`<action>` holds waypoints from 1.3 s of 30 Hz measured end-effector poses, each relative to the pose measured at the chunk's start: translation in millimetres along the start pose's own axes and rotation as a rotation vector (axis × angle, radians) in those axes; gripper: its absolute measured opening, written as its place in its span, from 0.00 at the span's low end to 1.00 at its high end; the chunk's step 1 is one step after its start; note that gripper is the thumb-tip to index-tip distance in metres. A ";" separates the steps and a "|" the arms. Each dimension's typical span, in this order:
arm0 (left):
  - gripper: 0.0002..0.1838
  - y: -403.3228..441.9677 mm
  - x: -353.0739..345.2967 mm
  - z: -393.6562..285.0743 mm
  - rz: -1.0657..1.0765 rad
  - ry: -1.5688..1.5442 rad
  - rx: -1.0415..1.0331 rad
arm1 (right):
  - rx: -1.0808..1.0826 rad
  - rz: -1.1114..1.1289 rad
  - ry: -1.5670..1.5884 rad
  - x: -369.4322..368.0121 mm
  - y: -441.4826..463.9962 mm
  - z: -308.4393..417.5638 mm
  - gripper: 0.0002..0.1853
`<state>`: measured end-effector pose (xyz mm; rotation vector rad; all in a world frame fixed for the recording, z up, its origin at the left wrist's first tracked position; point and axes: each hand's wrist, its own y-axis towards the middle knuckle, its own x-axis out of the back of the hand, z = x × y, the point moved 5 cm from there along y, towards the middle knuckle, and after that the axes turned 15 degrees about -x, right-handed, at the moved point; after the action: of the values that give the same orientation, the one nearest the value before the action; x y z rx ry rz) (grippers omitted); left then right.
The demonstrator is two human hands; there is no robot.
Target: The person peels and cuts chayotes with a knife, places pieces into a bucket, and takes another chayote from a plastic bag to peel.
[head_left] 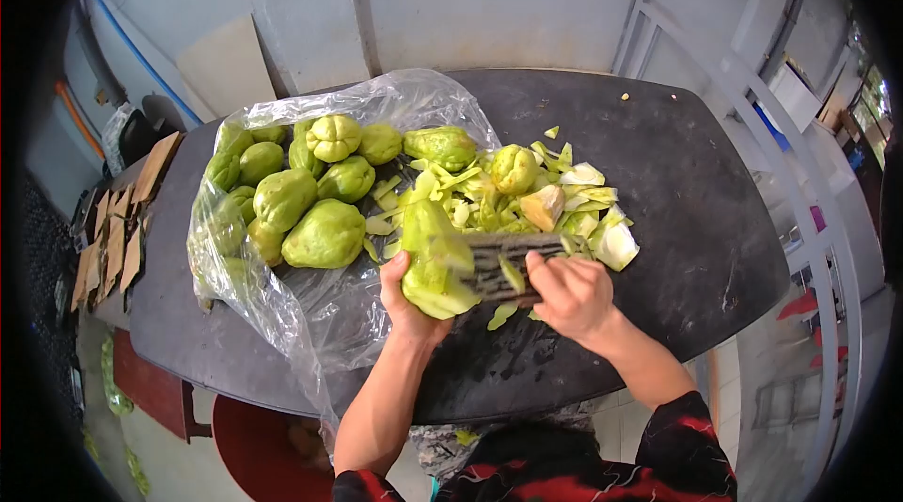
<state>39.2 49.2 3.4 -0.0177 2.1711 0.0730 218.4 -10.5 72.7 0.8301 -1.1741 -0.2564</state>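
My left hand (411, 302) is wrapped round a partly peeled chayote (431, 262), held upright over the table's near half. In my right hand (572, 295) is a broad-bladed knife (499, 267), its dark blade smeared by motion and lying against the chayote's right side. Bits of green peel cling to the blade. Just beyond my hands lies a heap of peelings (480, 196) and cut pieces, with a pale brownish chunk (543, 208) on it. The knife's handle is hidden in my fingers.
Several whole chayotes (285, 199) rest in a clear plastic bag (329, 314) on the dark table (658, 163). Below its near edge stands a red tub (246, 446). Cardboard pieces (118, 234) lie at the left, and a grey metal railing (752, 83) runs along the right.
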 end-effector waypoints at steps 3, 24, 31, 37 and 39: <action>0.44 -1.3 -0.7 -3.1 0.096 0.072 0.014 | 0.129 -0.030 0.057 8.6 -4.1 25.9 0.09; 0.41 -6.7 0.8 0.0 0.125 0.044 0.055 | 0.064 -0.018 0.036 0.7 0.7 20.1 0.08; 0.41 -4.1 4.2 0.7 0.095 0.005 0.020 | 0.016 0.047 0.083 5.3 1.0 13.7 0.15; 0.39 -3.5 1.0 4.4 0.265 -0.157 0.146 | 0.164 -0.016 0.109 14.9 -1.8 41.1 0.09; 0.39 -7.9 6.1 6.7 0.214 -0.153 0.117 | 0.131 -0.019 0.098 8.4 1.3 31.5 0.09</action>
<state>41.6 41.9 -5.7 0.2793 2.0140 0.0673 193.4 -28.4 83.8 0.9589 -1.1000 -0.1536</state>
